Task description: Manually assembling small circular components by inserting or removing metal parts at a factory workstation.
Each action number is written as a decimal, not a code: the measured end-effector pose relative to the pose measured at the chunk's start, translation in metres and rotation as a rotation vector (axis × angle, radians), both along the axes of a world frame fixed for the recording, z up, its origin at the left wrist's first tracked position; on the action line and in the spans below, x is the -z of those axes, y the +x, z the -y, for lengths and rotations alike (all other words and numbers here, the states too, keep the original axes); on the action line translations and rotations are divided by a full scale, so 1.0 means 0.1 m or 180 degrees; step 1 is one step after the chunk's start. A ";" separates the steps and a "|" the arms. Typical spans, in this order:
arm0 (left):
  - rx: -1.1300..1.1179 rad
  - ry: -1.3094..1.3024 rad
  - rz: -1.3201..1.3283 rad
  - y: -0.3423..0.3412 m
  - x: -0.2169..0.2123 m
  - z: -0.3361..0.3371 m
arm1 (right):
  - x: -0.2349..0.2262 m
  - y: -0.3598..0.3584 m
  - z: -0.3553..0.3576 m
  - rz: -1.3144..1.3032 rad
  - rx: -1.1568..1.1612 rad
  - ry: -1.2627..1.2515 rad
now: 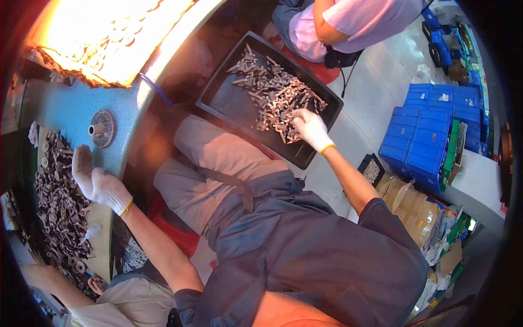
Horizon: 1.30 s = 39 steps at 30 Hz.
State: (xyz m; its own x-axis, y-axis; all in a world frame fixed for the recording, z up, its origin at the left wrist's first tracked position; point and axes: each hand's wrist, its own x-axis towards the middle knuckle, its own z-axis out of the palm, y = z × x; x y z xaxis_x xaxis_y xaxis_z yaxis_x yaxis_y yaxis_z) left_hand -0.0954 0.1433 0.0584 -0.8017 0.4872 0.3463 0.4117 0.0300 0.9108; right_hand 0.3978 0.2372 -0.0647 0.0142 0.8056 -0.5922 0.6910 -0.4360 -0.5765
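My left hand [103,188], in a white glove with darkened fingertips, is held over the edge of a blue worktop [68,111]. Its fingers stretch forward with the thumb apart, and I see nothing in them. Just ahead lies a round grey disc [103,136] with a short metal tube at its centre. In another white glove, my right hand [313,129] reaches into a black tray [223,103]. Its fingers are bent together against a heap of small brownish stick-like pieces [272,92]; what they pinch is too small to make out.
A bright, glowing panel [109,38] stands at the far left. Dark small parts [60,191] lie heaped along the left side. Another person [348,24] sits beyond the tray; a second person's arm [60,283] is at lower left. Blue crates [417,139] and a cardboard box [408,207] stand right.
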 end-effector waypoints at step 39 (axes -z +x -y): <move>-0.0087 0.0194 0.0069 -0.17 -0.11 -0.10 | -2.05 -3.97 -4.34 0.1382 -0.3665 0.4163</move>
